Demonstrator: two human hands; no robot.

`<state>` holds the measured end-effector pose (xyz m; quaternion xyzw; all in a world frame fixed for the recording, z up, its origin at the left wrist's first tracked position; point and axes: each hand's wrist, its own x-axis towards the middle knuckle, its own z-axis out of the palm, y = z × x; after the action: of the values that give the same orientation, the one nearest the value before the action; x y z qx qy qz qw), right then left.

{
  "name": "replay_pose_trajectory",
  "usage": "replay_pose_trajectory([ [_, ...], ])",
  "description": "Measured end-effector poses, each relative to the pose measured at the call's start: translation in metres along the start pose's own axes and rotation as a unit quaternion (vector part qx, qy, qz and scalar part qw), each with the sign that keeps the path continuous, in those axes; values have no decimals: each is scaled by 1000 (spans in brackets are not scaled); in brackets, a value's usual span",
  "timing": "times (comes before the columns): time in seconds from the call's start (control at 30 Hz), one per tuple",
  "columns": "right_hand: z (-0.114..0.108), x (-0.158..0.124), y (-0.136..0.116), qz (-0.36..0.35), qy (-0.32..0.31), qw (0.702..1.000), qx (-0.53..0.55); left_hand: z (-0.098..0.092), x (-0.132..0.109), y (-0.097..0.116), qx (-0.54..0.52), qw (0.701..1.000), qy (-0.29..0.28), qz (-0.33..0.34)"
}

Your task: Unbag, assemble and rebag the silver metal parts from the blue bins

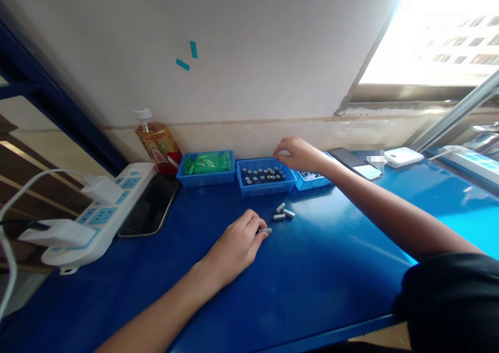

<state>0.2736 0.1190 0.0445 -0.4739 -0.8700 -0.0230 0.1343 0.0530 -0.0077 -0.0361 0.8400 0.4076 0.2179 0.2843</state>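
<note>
My left hand [242, 238] rests on the blue table, its thumb and fingers closed on a small grey metal cylinder [266, 230]. Just beyond it, three similar loose cylinders [289, 213] lie close together. Over the right end of the middle blue bin [265, 188] is my right hand [298, 153], fingers curled together. Whatever it pinches is too small to make out. Inside that bin, several small cylinders [268, 177] stand upright with dark, ringed ends. A second blue bin [315, 184], partly hidden by my right forearm, holds small parts.
A blue bin [206, 178] with green plastic bags [208, 161] stands left, near a drink bottle [156, 140]. A phone [150, 205] lies beside a white power strip [97, 218] with plugged-in chargers and cables. Dark flat devices and a white box [403, 157] sit at the back right.
</note>
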Motion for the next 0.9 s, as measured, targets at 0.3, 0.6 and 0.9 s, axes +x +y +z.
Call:
replay_pose_trajectory([
  [0.3, 47, -118, -94, -140, 109, 978, 107, -2, 2, -7, -122, 992, 31, 8],
  [0.6, 52, -110, -89, -29, 132, 973, 187, -5, -3, -1, -113, 991, 65, -24],
  [0.9, 53, -114, -98, -37, 139, 969, 202, -7, -3, 0, -93, 993, 70, 4],
])
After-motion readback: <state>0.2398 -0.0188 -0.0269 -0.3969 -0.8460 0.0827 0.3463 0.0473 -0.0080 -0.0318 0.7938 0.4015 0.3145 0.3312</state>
